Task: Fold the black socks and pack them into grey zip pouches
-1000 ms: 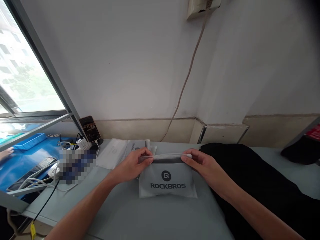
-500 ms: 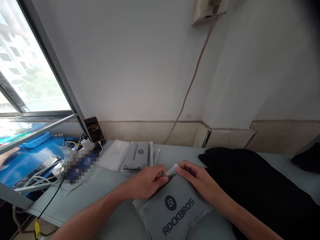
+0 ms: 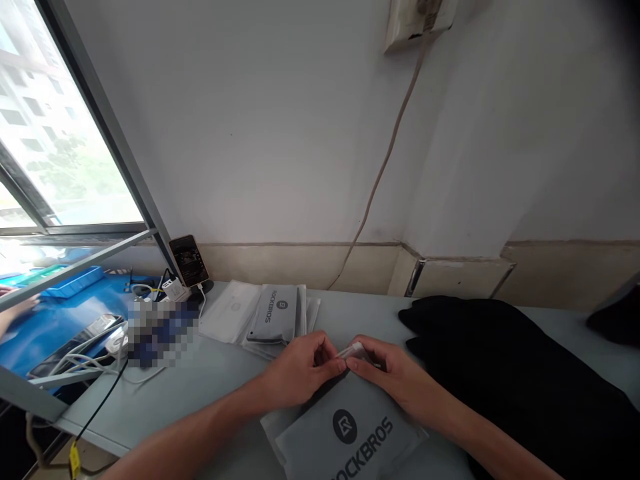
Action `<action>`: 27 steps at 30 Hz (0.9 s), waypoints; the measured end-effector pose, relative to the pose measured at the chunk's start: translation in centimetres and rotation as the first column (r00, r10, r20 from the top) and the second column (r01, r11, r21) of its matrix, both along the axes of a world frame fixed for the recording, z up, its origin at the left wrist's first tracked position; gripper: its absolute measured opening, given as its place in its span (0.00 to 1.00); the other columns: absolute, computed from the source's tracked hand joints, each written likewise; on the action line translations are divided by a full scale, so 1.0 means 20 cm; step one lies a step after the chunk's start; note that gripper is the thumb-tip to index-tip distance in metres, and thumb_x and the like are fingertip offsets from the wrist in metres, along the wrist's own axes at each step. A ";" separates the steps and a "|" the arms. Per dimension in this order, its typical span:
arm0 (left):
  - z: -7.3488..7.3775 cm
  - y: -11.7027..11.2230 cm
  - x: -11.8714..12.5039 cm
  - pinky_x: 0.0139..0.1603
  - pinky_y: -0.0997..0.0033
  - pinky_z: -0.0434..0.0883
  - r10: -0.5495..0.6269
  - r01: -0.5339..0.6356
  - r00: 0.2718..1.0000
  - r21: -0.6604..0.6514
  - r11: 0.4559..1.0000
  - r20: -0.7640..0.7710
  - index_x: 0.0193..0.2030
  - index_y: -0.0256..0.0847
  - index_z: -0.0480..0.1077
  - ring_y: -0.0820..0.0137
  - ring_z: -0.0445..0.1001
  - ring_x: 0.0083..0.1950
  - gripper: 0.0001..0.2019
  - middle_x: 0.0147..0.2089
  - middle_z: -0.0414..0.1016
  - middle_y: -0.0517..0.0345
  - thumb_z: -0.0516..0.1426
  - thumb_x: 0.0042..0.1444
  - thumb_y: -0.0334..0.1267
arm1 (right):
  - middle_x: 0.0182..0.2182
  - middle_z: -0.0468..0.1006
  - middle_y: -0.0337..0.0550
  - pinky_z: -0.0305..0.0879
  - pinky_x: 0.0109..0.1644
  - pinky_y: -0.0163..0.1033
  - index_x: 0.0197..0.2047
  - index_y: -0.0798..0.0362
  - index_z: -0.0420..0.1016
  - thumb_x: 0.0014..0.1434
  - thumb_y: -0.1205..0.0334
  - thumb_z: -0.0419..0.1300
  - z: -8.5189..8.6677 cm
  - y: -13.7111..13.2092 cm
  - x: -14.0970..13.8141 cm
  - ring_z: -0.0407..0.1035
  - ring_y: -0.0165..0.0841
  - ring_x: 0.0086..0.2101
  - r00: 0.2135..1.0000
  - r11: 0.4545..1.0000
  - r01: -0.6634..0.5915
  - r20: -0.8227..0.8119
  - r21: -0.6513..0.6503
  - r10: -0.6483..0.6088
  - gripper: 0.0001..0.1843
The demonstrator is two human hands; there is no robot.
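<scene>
frosted grey pouch, dark round logo, slants near the tabletop's front edge; left hand and right hand, nearly closed, pinch its half-hidden top; its bottom is cut off.

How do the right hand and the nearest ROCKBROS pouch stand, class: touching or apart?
Touching. The head view shows the right hand gripping the pouch by its upper end, with no gap between them.
</scene>
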State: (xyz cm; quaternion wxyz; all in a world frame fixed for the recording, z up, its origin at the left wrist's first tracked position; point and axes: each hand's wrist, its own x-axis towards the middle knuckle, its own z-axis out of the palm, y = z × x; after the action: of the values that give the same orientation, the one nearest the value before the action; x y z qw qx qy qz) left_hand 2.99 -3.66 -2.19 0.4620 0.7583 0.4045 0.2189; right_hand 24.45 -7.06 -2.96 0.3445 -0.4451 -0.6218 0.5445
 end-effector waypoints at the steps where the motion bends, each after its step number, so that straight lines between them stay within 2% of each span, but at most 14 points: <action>1: 0.00 0.00 0.00 0.33 0.73 0.62 -0.002 0.002 1.000 -0.006 1.000 -0.009 0.38 0.40 0.70 0.70 0.66 0.35 0.16 0.34 0.71 0.60 0.59 0.63 0.52 | 0.29 0.70 0.36 0.62 0.33 0.36 0.34 0.51 0.73 0.59 0.35 0.64 0.00 0.00 0.00 0.65 0.32 0.31 0.999 0.999 -0.016 -0.028 -0.029 0.015 0.25; 5: 0.04 -0.03 0.00 0.33 0.72 0.62 -0.055 0.056 0.997 0.033 0.998 -0.051 0.39 0.41 0.72 0.70 0.68 0.35 0.14 0.35 0.73 0.60 0.56 0.67 0.50 | 0.28 0.69 0.35 0.59 0.31 0.34 0.33 0.52 0.73 0.55 0.33 0.66 0.01 0.00 0.01 0.63 0.30 0.28 0.996 0.991 -0.033 -0.085 -0.126 0.022 0.28; 8: 0.06 -0.05 0.00 0.34 0.71 0.61 -0.068 0.079 0.992 0.109 0.991 -0.104 0.39 0.42 0.72 0.70 0.69 0.34 0.14 0.34 0.74 0.60 0.52 0.70 0.48 | 0.26 0.69 0.34 0.58 0.30 0.34 0.33 0.52 0.74 0.53 0.34 0.69 0.02 0.00 0.01 0.62 0.29 0.27 0.995 0.988 -0.044 -0.100 -0.147 0.030 0.27; 12: 0.06 -0.06 0.00 0.34 0.70 0.60 -0.070 0.094 0.988 0.167 0.981 -0.140 0.38 0.42 0.70 0.70 0.69 0.34 0.15 0.33 0.73 0.60 0.49 0.72 0.47 | 0.27 0.68 0.34 0.58 0.31 0.34 0.32 0.52 0.73 0.57 0.35 0.66 0.00 0.01 0.01 0.62 0.29 0.28 0.997 0.996 -0.033 -0.069 -0.077 0.028 0.26; 18: 0.06 -0.06 0.01 0.32 0.70 0.58 0.003 0.013 0.994 0.142 0.990 -0.109 0.38 0.43 0.66 0.70 0.65 0.32 0.19 0.32 0.69 0.61 0.46 0.73 0.53 | 0.30 0.71 0.37 0.63 0.36 0.36 0.35 0.50 0.75 0.61 0.39 0.64 -0.01 0.04 0.04 0.65 0.33 0.33 0.993 0.991 0.114 -0.036 0.076 -0.111 0.21; 23: 0.04 -0.06 0.02 0.34 0.70 0.60 0.013 -0.009 1.000 0.139 0.990 -0.025 0.40 0.43 0.66 0.70 0.65 0.32 0.18 0.32 0.69 0.61 0.47 0.72 0.55 | 0.27 0.67 0.36 0.59 0.34 0.37 0.32 0.49 0.73 0.64 0.40 0.61 0.03 0.00 0.00 0.61 0.33 0.30 0.997 0.990 0.059 0.044 0.128 -0.065 0.21; 27: 0.03 -0.06 0.03 0.32 0.70 0.58 -0.005 0.008 1.000 0.116 0.993 -0.023 0.40 0.42 0.67 0.71 0.62 0.31 0.19 0.30 0.67 0.62 0.47 0.72 0.54 | 0.28 0.68 0.35 0.59 0.34 0.36 0.33 0.49 0.73 0.66 0.42 0.60 0.05 -0.04 -0.03 0.61 0.33 0.31 0.998 0.991 0.032 0.056 0.131 -0.040 0.19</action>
State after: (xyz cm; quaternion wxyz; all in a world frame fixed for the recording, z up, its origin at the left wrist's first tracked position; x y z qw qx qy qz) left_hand 3.56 -4.85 -1.54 0.4132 0.7878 0.3938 0.2317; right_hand 23.85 -7.79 -2.02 0.3643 -0.4487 -0.6575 0.4834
